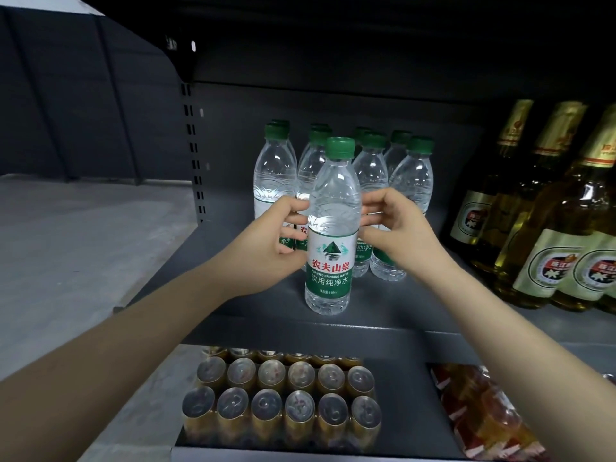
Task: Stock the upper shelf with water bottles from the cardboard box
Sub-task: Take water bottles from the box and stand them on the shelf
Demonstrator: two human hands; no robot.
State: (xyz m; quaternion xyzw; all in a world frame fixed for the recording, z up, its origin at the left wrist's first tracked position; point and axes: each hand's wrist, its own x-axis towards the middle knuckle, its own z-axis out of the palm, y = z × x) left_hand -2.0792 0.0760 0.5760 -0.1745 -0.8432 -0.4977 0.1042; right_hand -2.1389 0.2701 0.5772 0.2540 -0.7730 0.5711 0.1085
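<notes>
- Near the front edge of the upper shelf (400,315), a clear ribbed plastic water bottle (330,228) stands upright, with a green screw cap and a white-and-green paper label.
- On its left side, the left hand (278,241) curls round the bottle at label height; its fingers (293,235) wrap behind the bottle and the thumb rests on the near side.
- On its right side, the right hand (393,225) does the same, bent fingers (373,218) pinching the bottle just above the label.
- Just behind it stands a tight group of matching water bottles (410,195), smooth rounded shoulders and green caps, set in rows toward the back panel.
- The shelf is flat, matte dark grey metal; a slotted upright post (195,155) runs up at its left rear corner.
- To the right, well apart from the water, stand tall glass beer bottles (550,241) of yellowish liquid with gold foil necks and oval labels.
- On the lower shelf (405,418) below sit gold cans (283,395) with round silvery tops, packed in rows, and beside them a shiny red-and-orange plastic-wrapped pack (483,418).
</notes>
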